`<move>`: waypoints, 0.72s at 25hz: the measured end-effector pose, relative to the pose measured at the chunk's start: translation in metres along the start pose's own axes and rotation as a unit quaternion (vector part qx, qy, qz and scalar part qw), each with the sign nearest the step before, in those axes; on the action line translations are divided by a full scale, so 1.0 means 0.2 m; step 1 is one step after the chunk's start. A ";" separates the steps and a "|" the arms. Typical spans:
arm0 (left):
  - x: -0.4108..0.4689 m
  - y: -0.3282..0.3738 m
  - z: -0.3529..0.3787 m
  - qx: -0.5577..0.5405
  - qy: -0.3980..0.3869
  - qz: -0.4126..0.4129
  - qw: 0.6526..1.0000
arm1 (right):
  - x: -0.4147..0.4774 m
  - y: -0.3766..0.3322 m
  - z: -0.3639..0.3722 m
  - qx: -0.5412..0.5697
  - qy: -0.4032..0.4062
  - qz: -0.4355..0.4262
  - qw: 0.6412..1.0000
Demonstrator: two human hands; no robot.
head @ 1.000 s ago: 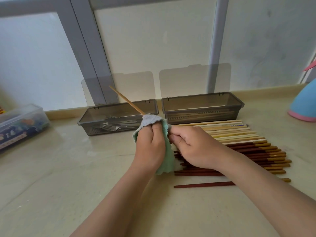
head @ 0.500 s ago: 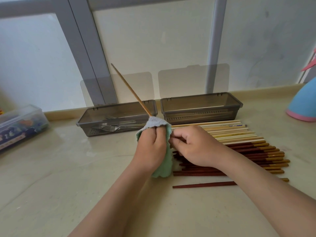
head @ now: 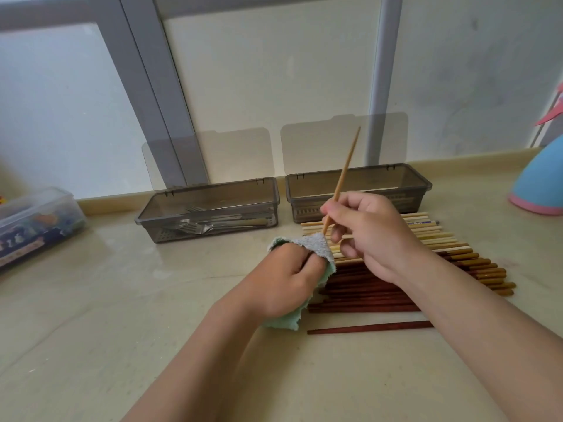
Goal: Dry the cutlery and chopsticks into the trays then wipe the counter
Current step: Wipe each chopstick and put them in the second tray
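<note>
Swung over from its leftward lean, the pale chopstick point(head: 344, 175) now tilts right, pinched in your right hand point(head: 368, 236), lower tip at the cloth point(head: 316, 243) your left hand point(head: 283, 281) grips; lay it lengthwise, flat, in the right tray point(head: 423, 190) just behind.

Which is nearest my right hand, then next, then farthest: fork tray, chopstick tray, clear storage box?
1. Chopstick tray, just behind the right hand.
2. Fork tray, back and to the left.
3. Clear storage box, far left edge.
</note>
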State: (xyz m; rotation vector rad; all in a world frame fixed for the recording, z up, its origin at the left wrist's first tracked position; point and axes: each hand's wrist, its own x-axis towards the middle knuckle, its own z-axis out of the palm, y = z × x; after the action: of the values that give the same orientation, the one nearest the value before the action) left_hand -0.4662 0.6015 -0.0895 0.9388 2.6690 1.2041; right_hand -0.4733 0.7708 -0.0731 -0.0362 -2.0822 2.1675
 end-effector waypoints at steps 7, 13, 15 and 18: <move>-0.01 -0.01 0.00 -0.027 0.045 -0.014 0.999 | 0.10 -0.03 -0.14 0.057 0.146 -0.004 0.988; -0.01 -0.02 0.01 -0.032 0.098 -0.039 0.994 | 0.22 -0.11 -0.20 -0.395 0.148 -0.236 0.875; 0.00 -0.03 0.00 -0.029 0.111 -0.035 0.993 | 0.29 -0.15 -0.20 -0.404 0.142 -0.265 0.864; 0.00 -0.04 0.00 -0.023 0.117 -0.037 0.992 | 0.39 -0.21 -0.21 -0.370 0.167 -0.293 0.866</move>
State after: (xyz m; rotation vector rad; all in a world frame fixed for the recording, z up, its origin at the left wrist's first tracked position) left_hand -0.4705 0.5976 -0.0955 0.7268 2.8070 1.4339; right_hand -0.5420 0.8226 -0.0276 0.1193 -2.1866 0.8814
